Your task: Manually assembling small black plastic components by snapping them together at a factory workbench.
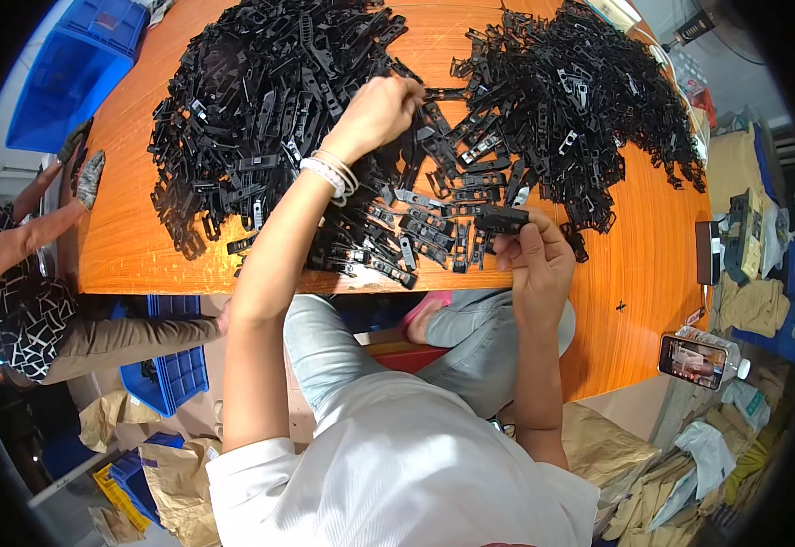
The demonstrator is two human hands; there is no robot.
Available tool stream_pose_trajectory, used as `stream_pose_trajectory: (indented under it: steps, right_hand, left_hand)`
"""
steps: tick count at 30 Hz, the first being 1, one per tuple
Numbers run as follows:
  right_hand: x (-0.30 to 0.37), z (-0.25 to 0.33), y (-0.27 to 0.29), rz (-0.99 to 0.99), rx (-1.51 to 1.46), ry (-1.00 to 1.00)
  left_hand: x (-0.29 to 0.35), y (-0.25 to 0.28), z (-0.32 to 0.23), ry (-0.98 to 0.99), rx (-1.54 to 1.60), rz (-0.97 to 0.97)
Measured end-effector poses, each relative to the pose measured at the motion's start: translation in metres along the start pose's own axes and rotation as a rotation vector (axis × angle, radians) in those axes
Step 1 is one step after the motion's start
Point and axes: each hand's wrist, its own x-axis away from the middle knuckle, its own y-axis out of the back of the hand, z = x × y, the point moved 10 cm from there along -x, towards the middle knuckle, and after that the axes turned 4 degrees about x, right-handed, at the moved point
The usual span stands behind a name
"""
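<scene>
While the right fingers (548, 230) pinch a black part (499, 220) above the surface (639, 264), I can't tell if the left fingers (406, 89), by the big pile (256, 100), grip one. Looks like picking; the next grab needs careful pinching.

No words or numbers can be read anywhere. Marks on the lit phone screen (693, 361) are too small to make out, as is coloured print on a pale plastic bag (749, 401)
</scene>
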Motion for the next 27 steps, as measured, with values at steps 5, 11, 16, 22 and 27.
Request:
stream_pose_trajectory:
  steps: [5, 11, 16, 22, 27]
  right_hand:
    - [-0.001, -0.001, 0.003, -0.044, 0.014, -0.002]
    - [-0.003, -0.005, 0.008, -0.063, 0.035, -0.008]
    - [-0.004, -0.006, 0.014, -0.121, 0.042, 0.001]
    - [-0.004, 0.001, 0.015, -0.174, 0.140, 0.040]
    - [0.002, 0.009, 0.012, -0.239, 0.298, 0.128]
  left_hand:
    - [-0.023, -0.009, 0.013, -0.056, -0.117, -0.055]
    - [-0.045, -0.042, 0.016, -0.036, -0.266, 0.056]
    - [-0.029, -0.013, -0.007, -0.131, -0.223, -0.160]
    - [0.049, -0.044, -0.054, 0.299, 1.049, 0.353]
    - [0.077, -0.061, -0.059, 0.452, 1.331, 0.458]
